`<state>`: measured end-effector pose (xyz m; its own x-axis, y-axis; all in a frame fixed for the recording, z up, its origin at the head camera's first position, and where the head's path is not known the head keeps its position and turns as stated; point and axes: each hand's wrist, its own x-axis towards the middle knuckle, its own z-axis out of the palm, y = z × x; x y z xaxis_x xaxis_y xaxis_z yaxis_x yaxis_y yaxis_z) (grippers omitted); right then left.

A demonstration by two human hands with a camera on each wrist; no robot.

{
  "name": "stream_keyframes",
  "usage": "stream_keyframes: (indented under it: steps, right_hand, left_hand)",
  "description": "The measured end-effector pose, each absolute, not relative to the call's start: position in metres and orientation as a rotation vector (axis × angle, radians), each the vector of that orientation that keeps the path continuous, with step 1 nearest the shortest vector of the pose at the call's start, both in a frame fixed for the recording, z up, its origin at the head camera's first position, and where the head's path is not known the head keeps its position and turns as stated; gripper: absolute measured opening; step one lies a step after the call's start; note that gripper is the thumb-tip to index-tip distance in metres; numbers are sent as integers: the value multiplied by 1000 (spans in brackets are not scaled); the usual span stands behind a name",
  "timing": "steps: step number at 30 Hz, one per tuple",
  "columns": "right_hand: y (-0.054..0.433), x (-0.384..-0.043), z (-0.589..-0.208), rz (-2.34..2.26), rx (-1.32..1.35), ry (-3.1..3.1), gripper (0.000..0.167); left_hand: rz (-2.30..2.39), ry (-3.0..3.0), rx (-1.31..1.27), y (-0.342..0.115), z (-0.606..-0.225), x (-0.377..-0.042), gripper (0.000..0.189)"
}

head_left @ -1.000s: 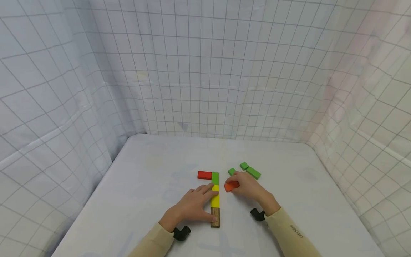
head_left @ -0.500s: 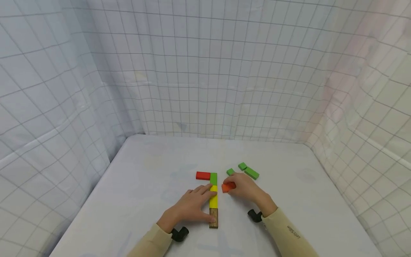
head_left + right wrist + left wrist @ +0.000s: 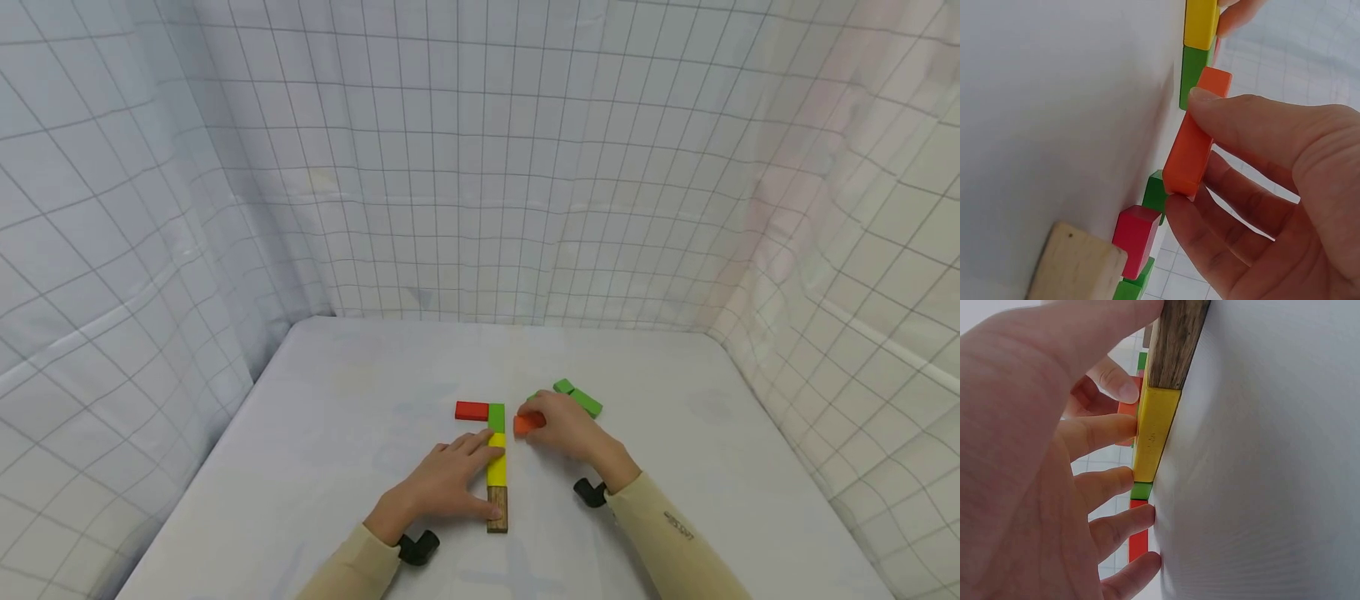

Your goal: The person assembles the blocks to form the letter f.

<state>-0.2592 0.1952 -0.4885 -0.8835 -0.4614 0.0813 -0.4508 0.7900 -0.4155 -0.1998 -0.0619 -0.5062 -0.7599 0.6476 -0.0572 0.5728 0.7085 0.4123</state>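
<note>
My right hand (image 3: 564, 425) pinches an orange block (image 3: 1192, 144) between thumb and fingers, just right of the row of blocks. The row runs away from me: a dark brown wooden block (image 3: 497, 510) nearest, then yellow (image 3: 497, 471), then green (image 3: 497, 417) at the far end. A red block (image 3: 472, 411) lies crosswise against the green one's left side. My left hand (image 3: 448, 479) is spread along the row, its thumb on the brown block and index finger at the yellow. In the left wrist view, the other fingertips reach down near the white surface.
Beyond my right hand lie loose green blocks (image 3: 587, 403) on the white table (image 3: 360, 367). The right wrist view also shows a pinkish-red block (image 3: 1137, 240) and a pale wooden block (image 3: 1075, 265). Gridded white sheets (image 3: 465, 167) enclose the back and sides.
My right hand has moved the orange block slightly away from me and closer to the green end of the row, turning it straighter. My left hand stays in place on the row.
</note>
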Motion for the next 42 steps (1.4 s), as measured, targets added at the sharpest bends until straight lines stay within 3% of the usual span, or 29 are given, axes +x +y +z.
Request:
stream_keyframes:
  steps: [15, 42]
  right_hand:
    - [191, -274, -489, -771, -724, 2967, 32]
    - [174, -288, -496, -559, -736, 3050, 27]
  left_hand:
    - [562, 2722, 998, -63, -506, -199, 88]
    - [549, 2729, 993, -64, -511, -200, 90]
